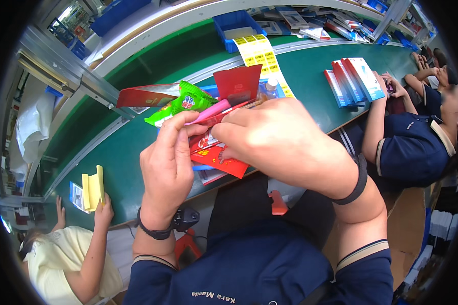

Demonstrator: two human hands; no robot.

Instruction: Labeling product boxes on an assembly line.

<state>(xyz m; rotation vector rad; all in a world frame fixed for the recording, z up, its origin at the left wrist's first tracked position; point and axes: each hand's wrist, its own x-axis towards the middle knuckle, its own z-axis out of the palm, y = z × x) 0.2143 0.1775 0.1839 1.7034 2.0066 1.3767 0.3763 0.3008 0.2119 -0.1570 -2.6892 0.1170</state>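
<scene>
Both my hands are over a blue plastic basket (210, 90) heaped with small goods on the green bench. My left hand (170, 164) has its thumb and fingers on a red packet edge beside a pink tube-like item (213, 110). My right hand (271, 133) reaches across with curled fingers at the same red packaging; its fingertips are partly hidden. Under the hands lies a red packet (229, 162). A green snack packet (192, 101), a dark red card or flap (238, 84) and a small bottle with a white cap (270, 87) stand around them.
A sheet of yellow labels (261, 57) runs from a blue bin (234, 24) to the basket. Product boxes (362, 80) stand at the right near a co-worker's hands, with more boxes (301, 21) piled behind. At the left, another person holds yellow folded card (93, 188).
</scene>
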